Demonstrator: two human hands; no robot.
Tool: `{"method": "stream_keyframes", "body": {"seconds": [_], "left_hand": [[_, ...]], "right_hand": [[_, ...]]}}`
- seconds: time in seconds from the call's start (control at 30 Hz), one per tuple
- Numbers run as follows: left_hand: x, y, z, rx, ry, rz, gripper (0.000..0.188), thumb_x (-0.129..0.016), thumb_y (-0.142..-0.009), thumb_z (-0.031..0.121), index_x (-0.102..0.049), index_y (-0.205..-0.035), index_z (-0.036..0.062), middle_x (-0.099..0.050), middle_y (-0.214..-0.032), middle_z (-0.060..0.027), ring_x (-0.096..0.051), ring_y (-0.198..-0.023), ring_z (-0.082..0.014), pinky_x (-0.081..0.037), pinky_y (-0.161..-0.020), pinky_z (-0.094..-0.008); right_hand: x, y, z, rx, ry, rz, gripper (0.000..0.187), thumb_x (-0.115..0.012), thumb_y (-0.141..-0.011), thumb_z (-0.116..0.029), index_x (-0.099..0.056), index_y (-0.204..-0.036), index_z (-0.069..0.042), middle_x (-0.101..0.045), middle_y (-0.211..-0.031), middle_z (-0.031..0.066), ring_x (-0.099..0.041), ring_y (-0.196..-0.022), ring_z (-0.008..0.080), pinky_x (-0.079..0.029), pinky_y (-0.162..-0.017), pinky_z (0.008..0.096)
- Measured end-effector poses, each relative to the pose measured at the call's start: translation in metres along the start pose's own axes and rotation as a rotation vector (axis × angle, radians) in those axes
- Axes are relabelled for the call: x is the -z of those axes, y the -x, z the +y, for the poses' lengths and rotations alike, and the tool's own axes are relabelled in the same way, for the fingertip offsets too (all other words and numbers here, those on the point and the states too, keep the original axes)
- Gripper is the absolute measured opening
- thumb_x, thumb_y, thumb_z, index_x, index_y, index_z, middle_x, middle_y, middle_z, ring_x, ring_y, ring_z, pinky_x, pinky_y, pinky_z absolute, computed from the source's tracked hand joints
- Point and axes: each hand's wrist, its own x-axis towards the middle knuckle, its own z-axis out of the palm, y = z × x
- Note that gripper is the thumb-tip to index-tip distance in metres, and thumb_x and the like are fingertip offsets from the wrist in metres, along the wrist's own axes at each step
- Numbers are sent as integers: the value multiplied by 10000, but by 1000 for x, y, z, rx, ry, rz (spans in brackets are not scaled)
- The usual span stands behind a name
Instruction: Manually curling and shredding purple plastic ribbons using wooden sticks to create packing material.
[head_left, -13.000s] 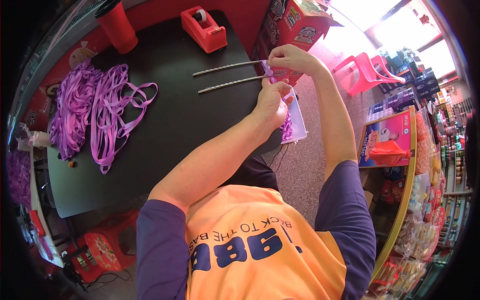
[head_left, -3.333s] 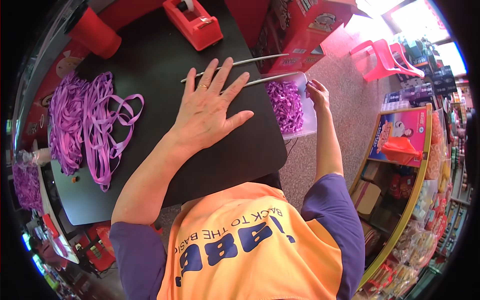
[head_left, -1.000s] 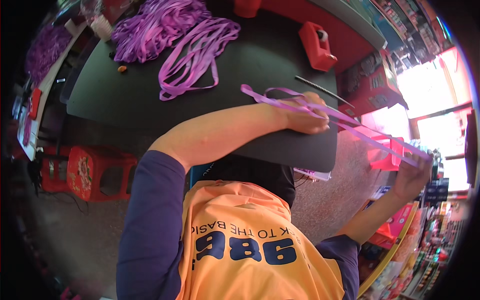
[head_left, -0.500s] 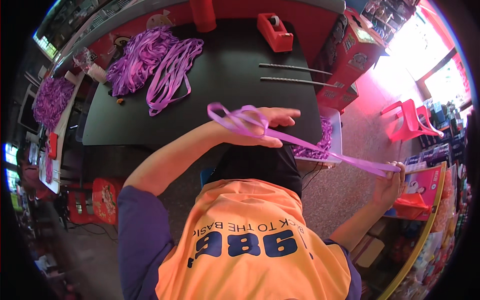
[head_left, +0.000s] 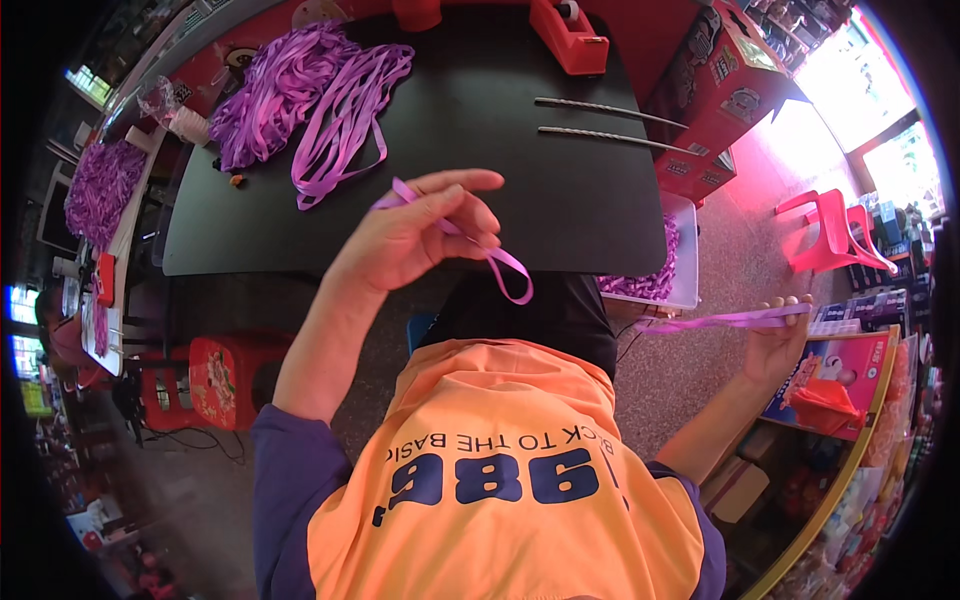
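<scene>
Above the near edge of the black table [head_left: 500, 190], my left hand [head_left: 425, 225] has its fingers bent round a purple ribbon [head_left: 506, 261]. One part of this ribbon sticks out behind the thumb side, and a small loop hangs below the fingertips. Far out to the right, my right hand [head_left: 778, 340] grips a purple ribbon length [head_left: 715, 321] with raised fingers. That length stretches leftward in the air and ends short of my left hand. On the table's left lies a large heap of purple ribbon [head_left: 275, 95], with looped strands [head_left: 345, 135] beside it.
A red tape dispenser [head_left: 570, 40] and two thin twisted metal rods [head_left: 610, 125] are on the table. A white bin [head_left: 683, 285] of purple ribbon stands beyond its right edge. Red stools stand left [head_left: 220, 390] and right [head_left: 835, 232]; a shelf [head_left: 850, 470] borders my right arm.
My left hand has moved left and turned, its fingers now bent. The ribbon that spanned both hands no longer reaches my left hand; the loops around it have shrunk to one hanging loop.
</scene>
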Motion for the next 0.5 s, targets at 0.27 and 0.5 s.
{"method": "stream_keyframes", "body": {"seconds": [0.27,0.5], "left_hand": [[20,-77,120,103,-433,114,338,-464,-950,202,-509,-1201,-20,-635,-1018,-124,-652,-893,-195,-557,-626,-234],[78,-129,172,594,-1319,497,385,-493,-911,347,-606,-1102,33,-610,-1116,-100,-586,-1036,-288,-489,-879,-464]], "right_hand": [[9,-3,22,30,699,460,204,-587,-894,-118,-610,-1070,-16,-597,-812,9,-560,-735,86,-449,-646,197],[29,10,54,-64,1172,265,200,-602,-885,-98,-634,-1053,6,-611,-843,9,-555,-779,73,-436,-687,188]]}}
